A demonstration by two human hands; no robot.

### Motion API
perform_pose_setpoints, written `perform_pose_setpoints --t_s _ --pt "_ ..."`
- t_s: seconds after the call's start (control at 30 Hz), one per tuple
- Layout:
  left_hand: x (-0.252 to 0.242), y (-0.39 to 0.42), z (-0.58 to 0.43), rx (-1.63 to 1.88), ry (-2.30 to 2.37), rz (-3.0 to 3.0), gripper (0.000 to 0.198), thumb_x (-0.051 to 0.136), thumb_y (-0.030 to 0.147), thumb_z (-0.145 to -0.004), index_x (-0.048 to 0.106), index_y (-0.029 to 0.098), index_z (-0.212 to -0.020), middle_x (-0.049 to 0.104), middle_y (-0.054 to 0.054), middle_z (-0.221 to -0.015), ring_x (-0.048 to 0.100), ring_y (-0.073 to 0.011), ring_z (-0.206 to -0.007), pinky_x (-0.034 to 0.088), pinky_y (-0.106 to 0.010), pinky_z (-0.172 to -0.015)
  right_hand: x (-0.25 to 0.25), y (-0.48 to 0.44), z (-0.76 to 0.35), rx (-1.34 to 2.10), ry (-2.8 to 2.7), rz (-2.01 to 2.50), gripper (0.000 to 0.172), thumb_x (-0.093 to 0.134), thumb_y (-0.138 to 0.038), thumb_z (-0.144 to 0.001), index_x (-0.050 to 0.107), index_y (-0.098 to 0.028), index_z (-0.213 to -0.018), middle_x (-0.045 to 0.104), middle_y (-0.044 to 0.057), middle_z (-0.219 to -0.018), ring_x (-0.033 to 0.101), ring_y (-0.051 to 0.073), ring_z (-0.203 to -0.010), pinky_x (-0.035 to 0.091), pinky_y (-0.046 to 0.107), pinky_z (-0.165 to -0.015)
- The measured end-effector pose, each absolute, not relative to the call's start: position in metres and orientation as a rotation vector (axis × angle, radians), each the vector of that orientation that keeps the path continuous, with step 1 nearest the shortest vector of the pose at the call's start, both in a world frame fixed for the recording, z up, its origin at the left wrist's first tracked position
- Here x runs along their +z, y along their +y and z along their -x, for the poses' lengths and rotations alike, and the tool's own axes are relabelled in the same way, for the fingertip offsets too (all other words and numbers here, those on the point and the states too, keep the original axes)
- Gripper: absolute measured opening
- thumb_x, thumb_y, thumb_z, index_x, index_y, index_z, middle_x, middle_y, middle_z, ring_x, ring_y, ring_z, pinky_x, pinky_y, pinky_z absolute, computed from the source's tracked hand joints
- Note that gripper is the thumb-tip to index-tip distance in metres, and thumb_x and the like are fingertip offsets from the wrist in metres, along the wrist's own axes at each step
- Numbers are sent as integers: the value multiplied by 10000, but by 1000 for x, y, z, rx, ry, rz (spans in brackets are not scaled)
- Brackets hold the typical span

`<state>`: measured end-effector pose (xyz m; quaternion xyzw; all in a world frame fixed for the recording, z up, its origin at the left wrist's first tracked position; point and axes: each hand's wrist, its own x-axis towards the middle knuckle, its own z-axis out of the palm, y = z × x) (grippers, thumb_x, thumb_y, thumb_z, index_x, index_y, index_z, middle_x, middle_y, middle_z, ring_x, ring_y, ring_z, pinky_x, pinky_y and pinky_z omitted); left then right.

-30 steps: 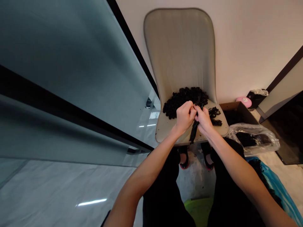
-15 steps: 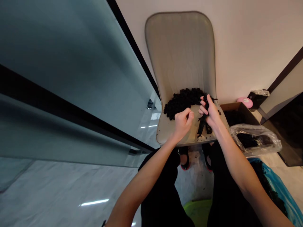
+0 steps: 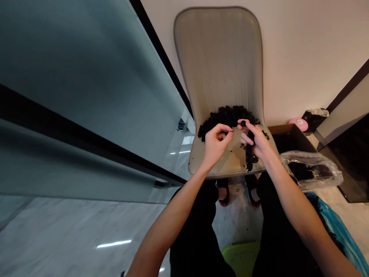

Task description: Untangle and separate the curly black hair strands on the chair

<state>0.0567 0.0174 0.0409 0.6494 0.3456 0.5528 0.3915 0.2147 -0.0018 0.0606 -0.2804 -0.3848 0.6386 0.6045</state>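
Above the chair seat [image 3: 223,164], the right hand [image 3: 258,141] has its fingers clamped around a black strip [image 3: 249,154] dangling nearward. To the left, the left hand [image 3: 214,148] brings thumb and forefinger nearly together; whether they pinch anything is unclear.

No lettering can be read; the pale mark [image 3: 299,121] on the pink object [image 3: 298,125] is too small to decipher.

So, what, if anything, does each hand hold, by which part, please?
Right hand: black strip by its upper part and small piece, part unclear; left hand: unclear.
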Motion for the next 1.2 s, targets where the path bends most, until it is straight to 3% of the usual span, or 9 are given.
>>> perform_pose_setpoints --t_s 0.33,0.5,0.67,0.77,0.87,1.03,1.1,1.17,1.2 --pt "51 8 -60 1399 871 -1636 183 635 292 -908 593 182 -769 624 20 -682 438 -58 -476 337 -200 -457 62 -3 -214 1530 -791 707 303 732 -435 -848 527 -216 -803 693 -40 -777 172 28 -412 237 271 -455" --pt "51 7 -60 1361 892 -1684 332 537 333 -977 610 175 -694 589 10 -625 454 -75 -476 340 -224 -479 61 -2 -215 1533 -827 684 193 663 -398 -885 617 -227 -961 639 -64 -749 182 27 -391 194 266 -444" --pt "23 46 -50 1279 1011 -1820 171 559 294 -941 655 190 -844 697 -14 -837 499 -89 -538 390 -237 -531 53 3 -221 1476 -916 734 194 649 -402 -890 634 -224 -965 629 -50 -780 209 24 -398 196 263 -445" --pt "-10 84 -33 1102 1272 -2102 74 627 185 -839 684 183 -793 707 -26 -828 560 -130 -662 448 -266 -669 46 8 -228 1390 -938 803 200 657 -401 -874 639 -222 -962 645 -37 -798 227 28 -407 202 261 -448" --pt "-36 109 -22 852 1464 -2198 73 654 158 -794 690 177 -734 717 -53 -818 603 -176 -759 456 -303 -766 41 12 -234 1204 -964 915 212 662 -408 -859 649 -223 -961 669 -18 -812 279 44 -424 220 262 -450" --pt "-37 101 -45 812 1250 -2350 300 545 303 -935 644 177 -681 654 -51 -730 557 -178 -705 428 -318 -737 40 9 -234 844 -1067 1091 236 681 -427 -841 683 -214 -944 703 40 -901 523 124 -614 384 272 -528" --pt "-29 91 -64 885 1068 -2374 280 521 295 -952 649 172 -736 661 -50 -772 558 -169 -720 428 -306 -734 41 8 -232 797 -1086 1097 249 674 -446 -844 680 -215 -938 704 56 -928 576 152 -699 423 277 -563" --pt "-21 84 -79 898 909 -2307 127 579 239 -906 681 166 -927 701 -51 -900 563 -144 -710 437 -280 -712 42 8 -230 784 -1082 1088 267 667 -467 -848 673 -219 -947 703 61 -945 588 158 -722 430 274 -568" --pt "-18 83 -84 888 860 -2261 163 605 220 -884 678 168 -1019 712 -50 -951 565 -132 -697 440 -269 -698 42 8 -231 779 -1071 1085 275 668 -476 -846 669 -221 -949 701 61 -948 583 152 -709 424 270 -559"
